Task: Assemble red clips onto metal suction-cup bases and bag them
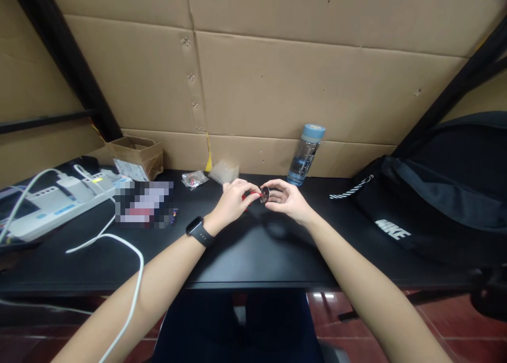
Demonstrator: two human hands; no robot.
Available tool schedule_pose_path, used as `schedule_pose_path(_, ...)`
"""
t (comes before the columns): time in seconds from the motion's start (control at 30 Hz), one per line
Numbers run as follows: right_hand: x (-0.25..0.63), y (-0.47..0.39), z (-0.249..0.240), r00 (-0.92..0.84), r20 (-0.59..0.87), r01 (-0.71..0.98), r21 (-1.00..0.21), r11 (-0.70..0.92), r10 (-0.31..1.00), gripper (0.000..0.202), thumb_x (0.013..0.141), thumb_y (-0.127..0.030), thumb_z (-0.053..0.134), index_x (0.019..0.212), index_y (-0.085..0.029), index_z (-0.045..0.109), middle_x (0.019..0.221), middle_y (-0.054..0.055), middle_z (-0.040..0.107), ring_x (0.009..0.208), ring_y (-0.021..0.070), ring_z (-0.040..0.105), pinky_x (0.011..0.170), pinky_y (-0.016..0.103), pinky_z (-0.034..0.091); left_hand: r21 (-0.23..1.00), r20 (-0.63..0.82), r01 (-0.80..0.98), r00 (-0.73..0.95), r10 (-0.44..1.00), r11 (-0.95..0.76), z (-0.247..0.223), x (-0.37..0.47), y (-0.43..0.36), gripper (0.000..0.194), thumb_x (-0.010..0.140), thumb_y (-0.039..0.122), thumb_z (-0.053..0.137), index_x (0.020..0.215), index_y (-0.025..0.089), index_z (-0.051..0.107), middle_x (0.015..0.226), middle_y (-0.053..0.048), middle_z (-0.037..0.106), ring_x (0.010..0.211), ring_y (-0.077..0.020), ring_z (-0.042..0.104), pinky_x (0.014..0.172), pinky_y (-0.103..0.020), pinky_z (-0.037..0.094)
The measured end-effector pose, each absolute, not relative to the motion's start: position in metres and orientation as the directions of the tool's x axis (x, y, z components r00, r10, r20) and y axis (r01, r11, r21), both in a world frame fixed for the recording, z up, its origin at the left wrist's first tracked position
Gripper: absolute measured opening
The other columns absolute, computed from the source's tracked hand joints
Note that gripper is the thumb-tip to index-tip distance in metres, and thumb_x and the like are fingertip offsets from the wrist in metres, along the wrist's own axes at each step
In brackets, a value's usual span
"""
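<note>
Over the middle of the black table, my right hand (288, 199) grips a small round dark object with a shiny rim (265, 195) between thumb and fingers. Just left of it, my left hand (236, 198), with a black watch on the wrist, pinches a small red item (247, 209) that reaches toward the round object. The red item is mostly hidden by the fingers, so its shape cannot be made out. Both hands are raised close together, with their shadow on the table below.
Behind the hands are a clear plastic packet (194, 180), a crumpled translucent bag (224, 171) and a water bottle (306, 154). A power strip (59, 207), white cable (137, 247) and cardboard box (138, 154) are left. A black backpack (435, 210) lies right.
</note>
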State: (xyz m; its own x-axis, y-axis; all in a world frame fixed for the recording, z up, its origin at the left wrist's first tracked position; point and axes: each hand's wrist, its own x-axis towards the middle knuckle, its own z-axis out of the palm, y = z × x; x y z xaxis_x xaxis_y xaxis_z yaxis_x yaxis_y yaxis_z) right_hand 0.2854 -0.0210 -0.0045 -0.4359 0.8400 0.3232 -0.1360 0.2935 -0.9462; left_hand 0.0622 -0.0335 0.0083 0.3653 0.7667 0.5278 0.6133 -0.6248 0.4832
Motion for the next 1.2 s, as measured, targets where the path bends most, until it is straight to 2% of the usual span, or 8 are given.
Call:
schedule_pose_path(0.23, 0.279, -0.026, -0.003, -0.418, 0.324, -0.141, -0.946, 0.292, 0.849, 0.056, 0.064, -0.027, 0.092, 0.113, -0.025, 0.065, 0.125, 0.006, 0.066, 0.100, 0.0195, 0.070, 0.099, 0.042, 0.058, 0.455, 0.588, 0.630, 0.320, 0.743, -0.630, 0.004, 0.069, -0.038, 0.018, 0.098, 0.038, 0.061, 0.100, 0.027, 0.075, 0.122, -0.006, 0.066, 0.120, -0.0262, 0.054, 0.102, -0.042, 0.033)
schedule_pose_path(0.57, 0.274, -0.026, -0.006, -0.390, 0.330, -0.181, -0.943, 0.280, 0.860, 0.062, 0.063, -0.025, 0.094, 0.117, -0.026, 0.064, 0.124, 0.006, 0.065, 0.102, 0.0205, 0.071, 0.099, 0.044, 0.058, 0.413, 0.614, 0.685, 0.277, 0.739, -0.600, 0.000, 0.073, -0.040, 0.017, 0.098, 0.037, 0.062, 0.098, 0.028, 0.075, 0.125, -0.007, 0.061, 0.123, -0.0289, 0.046, 0.100, -0.045, 0.033)
schedule_pose_path(0.73, 0.274, -0.024, -0.010, -0.337, 0.347, -0.137, -0.938, 0.319, 0.875, 0.062, 0.062, -0.029, 0.095, 0.114, -0.025, 0.062, 0.121, 0.007, 0.069, 0.101, 0.0208, 0.072, 0.099, 0.042, 0.059, 0.422, 0.635, 0.694, 0.232, 0.736, -0.583, 0.001, 0.076, -0.043, 0.014, 0.096, 0.034, 0.063, 0.095, 0.027, 0.076, 0.123, -0.008, 0.061, 0.123, -0.0295, 0.046, 0.100, -0.047, 0.034)
schedule_pose_path(0.93, 0.272, -0.024, -0.009, -0.308, 0.399, -0.003, -0.908, 0.418, 0.864, 0.053, 0.062, -0.034, 0.095, 0.105, -0.022, 0.067, 0.117, 0.010, 0.075, 0.100, 0.0235, 0.074, 0.096, 0.043, 0.059, 0.530, 0.584, 0.653, 0.181, 0.791, -0.541, 0.002, 0.077, -0.044, 0.011, 0.093, 0.030, 0.066, 0.093, 0.026, 0.075, 0.121, -0.008, 0.063, 0.120, -0.0293, 0.050, 0.101, -0.049, 0.036)
schedule_pose_path(1.1, 0.270, -0.026, -0.005, -0.306, 0.429, 0.062, -0.882, 0.468, 0.850, 0.048, 0.065, -0.038, 0.092, 0.105, -0.021, 0.071, 0.121, 0.012, 0.075, 0.106, 0.0261, 0.073, 0.093, 0.042, 0.059, 0.677, 0.511, 0.541, 0.141, 0.848, -0.498, -0.007, 0.077, -0.033, 0.013, 0.092, 0.034, 0.066, 0.093, 0.026, 0.077, 0.115, -0.006, 0.064, 0.115, -0.0267, 0.055, 0.103, -0.047, 0.041)
schedule_pose_path(1.2, 0.269, -0.026, -0.005, -0.291, 0.461, 0.115, -0.853, 0.509, 0.838, 0.041, 0.067, -0.041, 0.091, 0.097, -0.021, 0.071, 0.120, 0.011, 0.075, 0.106, 0.0269, 0.073, 0.089, 0.041, 0.059, 0.752, 0.464, 0.466, 0.128, 0.877, -0.466, -0.014, 0.077, -0.027, 0.014, 0.090, 0.035, 0.068, 0.091, 0.024, 0.078, 0.113, -0.007, 0.065, 0.111, -0.0257, 0.058, 0.101, -0.044, 0.045)
